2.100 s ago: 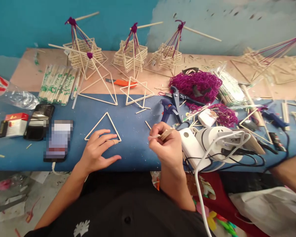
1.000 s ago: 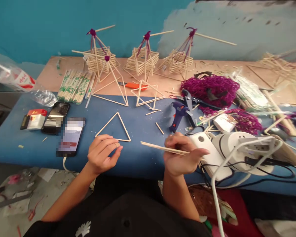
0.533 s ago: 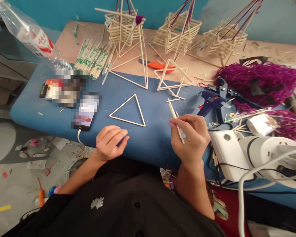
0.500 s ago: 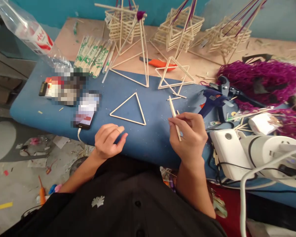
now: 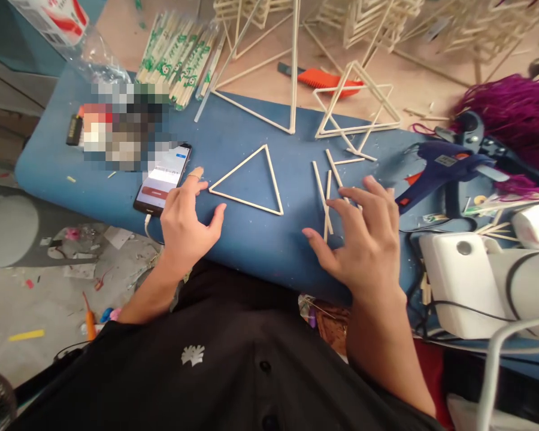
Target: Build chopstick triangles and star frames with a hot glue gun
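A flat triangle of thin wooden sticks (image 5: 246,203) lies on the blue tabletop (image 5: 260,251) between my hands. My left hand (image 5: 186,224) is open at the triangle's left corner, its thumb and fingers apart, close beside the phone (image 5: 161,182). Over to the right, my right hand (image 5: 363,239) is open with its fingers spread, holding nothing. Several loose wooden sticks (image 5: 318,188) lie by its fingertips, two of them crossing; the hand partly covers some. Behind them stands a joined frame of stick triangles (image 5: 359,129).
A blue glue gun (image 5: 449,158) lies right of my right hand, near purple raffia-like strands (image 5: 516,114). An orange-handled tool (image 5: 327,81) and wrapped chopsticks (image 5: 177,57) lie at the back. A white power bank-like box (image 5: 458,281) with cables sits at the right edge.
My right hand has let go of the sticks it held; they now lie on the table. My left hand has moved up beside the triangle and phone. The view has shifted.
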A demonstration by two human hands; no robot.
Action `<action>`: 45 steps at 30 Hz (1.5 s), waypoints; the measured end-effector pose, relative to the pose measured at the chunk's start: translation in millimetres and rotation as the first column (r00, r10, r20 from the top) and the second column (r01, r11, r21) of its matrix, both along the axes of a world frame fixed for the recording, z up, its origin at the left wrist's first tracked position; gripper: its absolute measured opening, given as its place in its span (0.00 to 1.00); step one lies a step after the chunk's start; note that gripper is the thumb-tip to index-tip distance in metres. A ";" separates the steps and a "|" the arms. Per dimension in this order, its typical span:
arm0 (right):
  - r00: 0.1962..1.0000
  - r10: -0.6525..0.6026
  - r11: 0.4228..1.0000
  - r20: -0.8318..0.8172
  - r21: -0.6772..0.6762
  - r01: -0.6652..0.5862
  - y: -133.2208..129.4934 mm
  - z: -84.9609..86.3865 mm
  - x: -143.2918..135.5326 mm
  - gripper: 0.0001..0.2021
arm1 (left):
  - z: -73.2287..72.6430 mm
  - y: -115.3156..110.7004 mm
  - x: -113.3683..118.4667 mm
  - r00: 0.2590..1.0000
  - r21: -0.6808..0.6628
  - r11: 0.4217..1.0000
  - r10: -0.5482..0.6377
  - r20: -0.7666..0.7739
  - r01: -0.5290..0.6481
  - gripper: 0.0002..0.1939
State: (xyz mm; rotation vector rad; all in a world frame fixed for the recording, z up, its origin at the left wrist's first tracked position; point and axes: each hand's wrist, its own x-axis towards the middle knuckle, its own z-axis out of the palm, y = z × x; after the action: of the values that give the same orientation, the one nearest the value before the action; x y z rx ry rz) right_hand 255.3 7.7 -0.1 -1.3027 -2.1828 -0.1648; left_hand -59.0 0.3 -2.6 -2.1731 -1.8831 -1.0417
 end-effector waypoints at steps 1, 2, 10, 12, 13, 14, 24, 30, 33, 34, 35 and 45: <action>0.999 0.005 0.999 -0.042 0.041 -0.003 -1.2 0.8 -4.5 0.22 | -2.5 -0.3 1.9 1.000 0.033 0.999 0.011 0.000 -0.011 0.34; 0.996 0.017 0.997 -0.083 0.077 -0.011 -2.3 1.6 -9.8 0.21 | -5.0 -0.5 3.4 1.000 0.070 0.997 0.015 0.005 -0.016 0.33; 0.988 0.012 1.000 -0.153 0.008 -0.011 -0.8 -2.6 -48.8 0.17 | -9.6 1.7 6.9 0.999 0.134 0.991 0.012 0.044 -0.017 0.33; 0.989 -0.001 1.000 -0.150 -0.022 -0.002 0.0 -5.6 -49.1 0.17 | -9.1 1.0 6.7 0.996 0.121 0.993 -0.008 0.084 -0.002 0.31; 0.988 -0.001 1.000 -0.151 -0.025 -0.003 0.1 -6.7 -48.1 0.17 | -9.2 0.3 6.3 0.993 0.114 0.993 -0.027 0.117 0.013 0.30; 0.988 0.002 1.000 -0.154 -0.026 -0.006 -0.1 -7.6 -46.6 0.17 | -9.3 -0.6 5.8 0.987 0.115 0.993 -0.050 0.151 0.032 0.28; 0.987 0.021 0.996 -0.158 -0.082 -0.035 -4.0 -3.8 -42.4 0.21 | -3.6 -3.1 4.9 0.991 0.084 0.994 -0.077 0.114 0.067 0.07; 0.993 0.026 0.996 -0.119 -0.079 -0.036 -3.7 -0.4 -42.3 0.20 | -0.4 -1.1 8.5 0.988 0.087 0.994 -0.077 0.135 0.065 0.09; 0.993 0.026 0.995 -0.114 -0.093 -0.037 -3.6 0.6 -42.0 0.20 | -5.2 -1.9 6.7 0.987 0.115 0.990 -0.097 0.131 0.083 0.18; 0.993 0.026 0.995 -0.114 -0.096 -0.037 -3.6 0.7 -41.9 0.20 | -7.2 -2.1 5.7 0.987 0.122 0.988 -0.105 0.123 0.090 0.21; 0.993 0.027 0.994 -0.115 -0.098 -0.039 -3.6 0.8 -41.9 0.20 | -8.9 -2.2 4.6 0.986 0.126 0.987 -0.115 0.119 0.100 0.24; 0.989 0.025 0.995 -0.143 -0.096 -0.039 -3.6 -1.5 -42.5 0.20 | -9.7 -0.7 0.7 0.986 0.148 0.977 -0.162 0.040 0.154 0.15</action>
State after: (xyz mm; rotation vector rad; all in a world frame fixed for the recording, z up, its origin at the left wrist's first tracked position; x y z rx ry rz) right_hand 212.8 4.2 -1.6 -1.2904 -2.1122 0.0478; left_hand -58.3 -0.4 -12.3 -2.2618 -1.6184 -1.2322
